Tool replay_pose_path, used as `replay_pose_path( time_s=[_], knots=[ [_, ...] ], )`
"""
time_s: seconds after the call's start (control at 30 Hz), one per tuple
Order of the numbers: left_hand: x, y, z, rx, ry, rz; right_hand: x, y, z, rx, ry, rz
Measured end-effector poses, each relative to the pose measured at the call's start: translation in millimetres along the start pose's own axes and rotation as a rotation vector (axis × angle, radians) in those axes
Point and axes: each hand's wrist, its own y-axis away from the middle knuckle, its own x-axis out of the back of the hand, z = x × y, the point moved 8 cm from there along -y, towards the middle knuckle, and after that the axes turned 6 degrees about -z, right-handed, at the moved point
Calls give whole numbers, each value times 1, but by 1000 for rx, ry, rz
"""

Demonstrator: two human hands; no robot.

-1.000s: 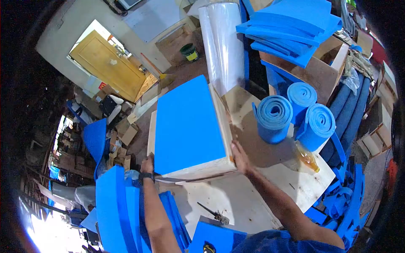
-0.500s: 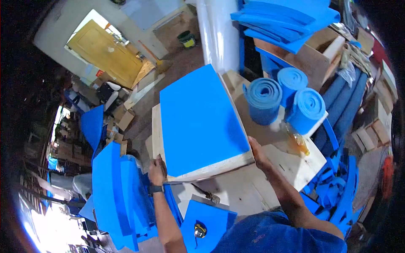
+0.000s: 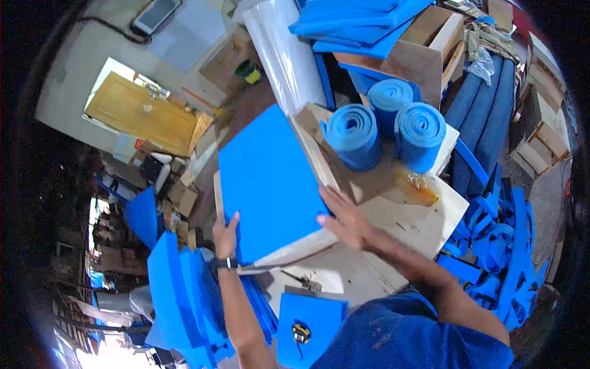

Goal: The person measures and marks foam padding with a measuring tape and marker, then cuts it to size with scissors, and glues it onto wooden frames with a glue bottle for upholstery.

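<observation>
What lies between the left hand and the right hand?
In the head view, the near end of the foam sheet on its board lies between left hand and right hand; both touch it.

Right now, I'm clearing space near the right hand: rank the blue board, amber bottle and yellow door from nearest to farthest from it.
1. Blue board, under the right hand, just to its left.
2. Amber bottle, lying on the table to the right.
3. Yellow door, far off at back left.
</observation>
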Motion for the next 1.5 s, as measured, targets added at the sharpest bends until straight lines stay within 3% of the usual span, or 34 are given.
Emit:
replay_pose_path(
  time_s=[0.2,0.3,0.4,0.53,0.83,1.13,1.33,1.5],
  knots=[
    [5,21,3,-19,269,44,17,23,-42,146,-14,-7],
    [-5,21,-1,28,229,-95,4,24,-22,-14,-16,-50],
    [-4,19,-11,80,42,2,2,27,-21,42,-22,-38],
    [-4,19,-9,17,232,26,5,25,-24,38,-34,-51],
    [-12,7,-10,75,214,-119,5,21,-26,38,-54,-25],
    [-8,15,-9,82,102,-80,6,30,-26,56,-62,-5],
    [-17,14,4,84,247,-136,10,19,-18,45,-104,21],
    [-13,8,-17,100,186,-90,13,26,-19,83,-81,10]
  ],
)
